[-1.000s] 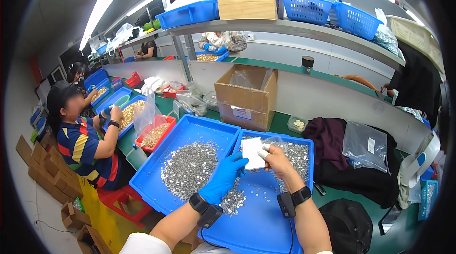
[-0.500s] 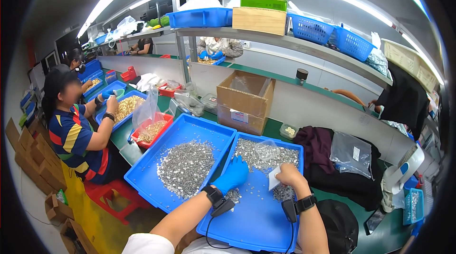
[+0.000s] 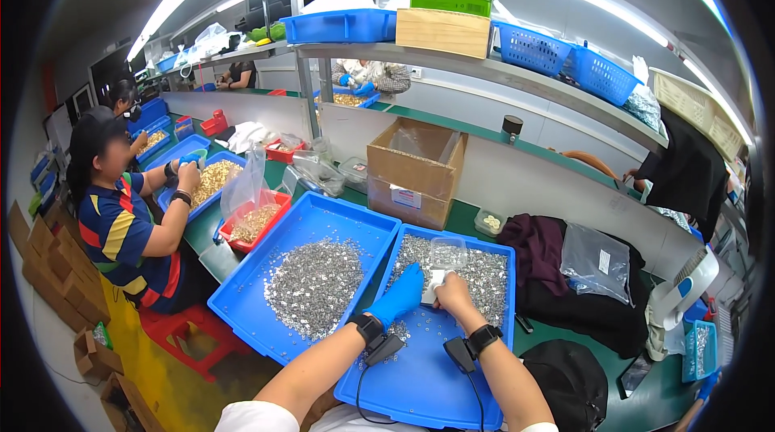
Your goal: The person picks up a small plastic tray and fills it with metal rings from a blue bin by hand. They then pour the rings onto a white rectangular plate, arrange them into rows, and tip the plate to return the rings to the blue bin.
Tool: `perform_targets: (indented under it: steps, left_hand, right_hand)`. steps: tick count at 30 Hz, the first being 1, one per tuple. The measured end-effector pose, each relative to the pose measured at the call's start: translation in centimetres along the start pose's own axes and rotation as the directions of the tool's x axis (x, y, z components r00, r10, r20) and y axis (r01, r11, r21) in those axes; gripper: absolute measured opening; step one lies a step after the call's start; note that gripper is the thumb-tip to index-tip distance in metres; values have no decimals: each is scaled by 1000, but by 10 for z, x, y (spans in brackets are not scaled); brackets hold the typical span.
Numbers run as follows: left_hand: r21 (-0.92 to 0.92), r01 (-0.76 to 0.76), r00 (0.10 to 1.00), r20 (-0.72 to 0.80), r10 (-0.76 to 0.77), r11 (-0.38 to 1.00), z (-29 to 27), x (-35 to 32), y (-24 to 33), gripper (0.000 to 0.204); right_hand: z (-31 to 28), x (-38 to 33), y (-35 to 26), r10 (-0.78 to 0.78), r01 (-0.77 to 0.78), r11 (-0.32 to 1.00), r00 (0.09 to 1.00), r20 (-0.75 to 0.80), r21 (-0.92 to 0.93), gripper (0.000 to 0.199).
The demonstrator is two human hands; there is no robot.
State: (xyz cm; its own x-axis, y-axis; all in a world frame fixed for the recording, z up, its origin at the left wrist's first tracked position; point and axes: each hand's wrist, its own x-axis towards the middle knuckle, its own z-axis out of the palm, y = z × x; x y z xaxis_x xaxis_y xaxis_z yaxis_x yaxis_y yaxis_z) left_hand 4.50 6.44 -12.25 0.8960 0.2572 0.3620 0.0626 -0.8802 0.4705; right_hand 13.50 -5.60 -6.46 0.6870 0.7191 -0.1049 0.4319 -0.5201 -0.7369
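Over the right blue tray (image 3: 404, 400), my right hand (image 3: 455, 295) is bare and closed on a flat white scraper card (image 3: 433, 287). My left hand (image 3: 400, 296) wears a blue glove; its fingers stretch forward, close beside the card. Whether small parts lie under the fingers is hidden. Many small silvery metal pieces (image 3: 488, 274) spread over the far half of this tray. A small clear plastic box (image 3: 448, 251) sits among them, just beyond my hands. In the left blue tray (image 3: 242, 303), a large heap of similar metal pieces (image 3: 315, 287) lies untouched by either hand.
A cardboard box (image 3: 412, 174) stands behind the trays. Dark clothing (image 3: 577, 303) and a clear bag (image 3: 597, 262) lie to the right, near a black bag (image 3: 565, 379). On the left, a co-worker (image 3: 133, 214) sits by a red bin (image 3: 257, 222) of gold-coloured parts.
My right hand has moved left with the scraper card, up to my gloved left hand. The left fingers have drawn closer together. The clear box looks slightly shifted.
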Motion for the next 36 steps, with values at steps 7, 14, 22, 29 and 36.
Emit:
perform_targets:
  steps: [7, 14, 22, 29, 36]
  left_hand:
    - [-377, 265, 955, 230, -187, 888, -30, 1, 33, 34]
    - [-564, 349, 935, 156, -319, 748, -59, 3, 43, 31]
    - [-934, 356, 800, 315, -510, -20, -74, -13, 51, 33]
    - [-745, 183, 837, 460, -296, -642, -70, -19, 63, 42]
    - [-682, 154, 825, 487, -287, -715, -89, -18, 70, 44]
  right_hand:
    - [-1, -2, 5, 163, -267, 742, 962, 221, 615, 24]
    - [-1, 3, 13, 160, -303, 674, 950, 267, 673, 28]
    - [-19, -19, -15, 112, -308, 649, 943, 314, 696, 25]
    - [-22, -37, -43, -6, -156, 820, 960, 281, 550, 26]
    - [-47, -55, -63, -443, 358, 841, 886, -136, -406, 37]
